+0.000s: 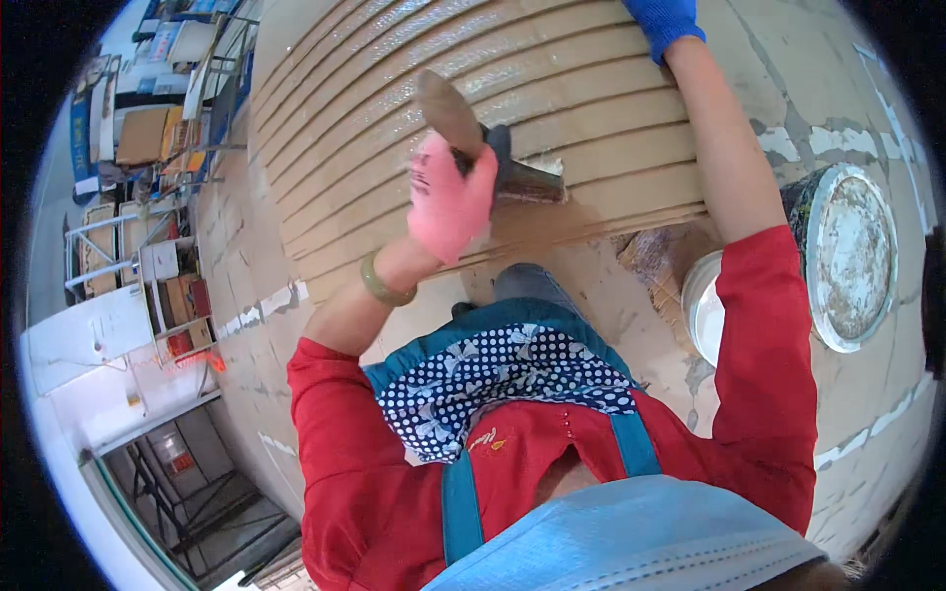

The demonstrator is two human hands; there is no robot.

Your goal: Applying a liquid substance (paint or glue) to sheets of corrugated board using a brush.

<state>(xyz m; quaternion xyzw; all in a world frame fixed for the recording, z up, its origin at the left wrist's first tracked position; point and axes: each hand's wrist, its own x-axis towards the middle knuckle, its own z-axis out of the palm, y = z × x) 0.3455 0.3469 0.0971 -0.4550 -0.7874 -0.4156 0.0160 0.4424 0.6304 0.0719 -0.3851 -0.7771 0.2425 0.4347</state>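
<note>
Across the upper middle of the frame lies a grooved brown board point(552, 108); the pink-gloved left hand point(448, 197) closes its fingers round a brush point(483, 148) mid-stroke, needing another even pass, while the blue-gloved right hand point(665, 22) is cropped, its grip unclear.

pink glove point(448, 202), blue glove point(662, 22) (right) — tan board point(591, 89)

The left hand point(449, 202), in a pink glove, grips the wooden handle of a wide brush point(493, 158) whose dark bristles press on a grooved brown panel point(414, 89). The right hand point(665, 22), in a blue glove, rests flat on the panel's far part. A round paint tin point(847, 258) and a white bowl point(702, 310) stand near the right arm.
</note>
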